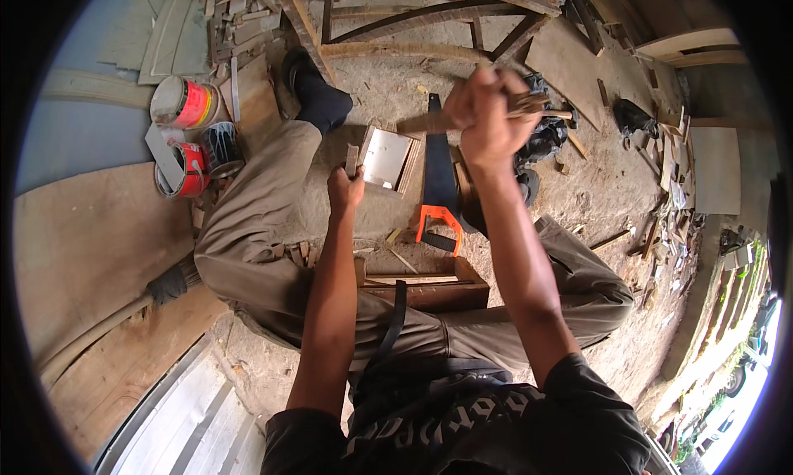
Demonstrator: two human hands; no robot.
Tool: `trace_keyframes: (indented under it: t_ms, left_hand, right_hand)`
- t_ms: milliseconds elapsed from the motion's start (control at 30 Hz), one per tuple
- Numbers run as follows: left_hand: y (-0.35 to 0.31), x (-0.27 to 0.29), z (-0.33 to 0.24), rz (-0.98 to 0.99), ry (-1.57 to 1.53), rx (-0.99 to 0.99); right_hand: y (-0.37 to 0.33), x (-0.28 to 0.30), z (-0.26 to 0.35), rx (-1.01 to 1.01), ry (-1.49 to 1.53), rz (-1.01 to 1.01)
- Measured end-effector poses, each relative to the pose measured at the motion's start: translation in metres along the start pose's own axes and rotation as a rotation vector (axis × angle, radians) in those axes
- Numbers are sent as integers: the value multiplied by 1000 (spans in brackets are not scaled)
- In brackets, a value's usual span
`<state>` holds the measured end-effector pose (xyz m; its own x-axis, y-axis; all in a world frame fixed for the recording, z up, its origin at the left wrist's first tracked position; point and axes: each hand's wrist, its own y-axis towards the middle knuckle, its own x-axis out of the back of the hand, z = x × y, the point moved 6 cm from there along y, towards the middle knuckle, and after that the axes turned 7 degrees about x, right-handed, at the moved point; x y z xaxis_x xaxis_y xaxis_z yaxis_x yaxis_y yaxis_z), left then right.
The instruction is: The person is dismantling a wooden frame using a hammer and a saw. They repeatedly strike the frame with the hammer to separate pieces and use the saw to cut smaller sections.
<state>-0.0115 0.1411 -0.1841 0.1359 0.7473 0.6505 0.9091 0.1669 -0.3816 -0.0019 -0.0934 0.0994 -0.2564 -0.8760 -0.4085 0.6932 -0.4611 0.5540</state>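
Note:
My left hand [345, 187] is closed around a short wooden block [353, 158], holding it at the left side of a shallow wooden box [407, 171] with a white inner panel. Raised over the ground to the right, my right hand [489, 124] grips a tool with a brown wooden handle [527, 104]. A smeared, flat part of that tool [425, 122] points left above the box; motion blur hides its exact kind. Between the box and my right forearm lies a handsaw [438, 173] with a dark blade and orange-and-black handle.
A wooden frame [396, 52] stands ahead. Paint cans [186, 103] sit at left beside my bent leg. A wooden drawer-like piece [429, 297] rests near my lap. Black plastic bags [541, 132] and wood scraps [652, 219] lie to the right.

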Motion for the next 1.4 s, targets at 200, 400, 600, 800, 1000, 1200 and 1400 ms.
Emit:
trace_keyframes:
  t_ms: [200, 400, 600, 800, 1000, 1200, 1400]
  left_hand:
    - [4, 3, 7, 5, 30, 54]
    - [14, -9, 28, 69, -7, 90]
    - [10, -4, 17, 51, 19, 91]
    - [11, -5, 19, 37, -13, 81]
    - [7, 1, 5, 61, -52, 55]
    - [9, 3, 13, 14, -22, 53]
    - [1, 4, 3, 54, -48, 79]
  right_hand:
    - [48, -58, 65, 254, 85, 72]
    - [-77, 37, -113, -408, -52, -111]
    - [-28, 4, -35, -153, -234, 98]
    - [50, -53, 65, 81, -32, 148]
    - [-17, -16, -38, -40, -355, 221]
    - [-39, 18, -84, -176, -325, 241]
    - [39, -28, 23, 107, 160, 234]
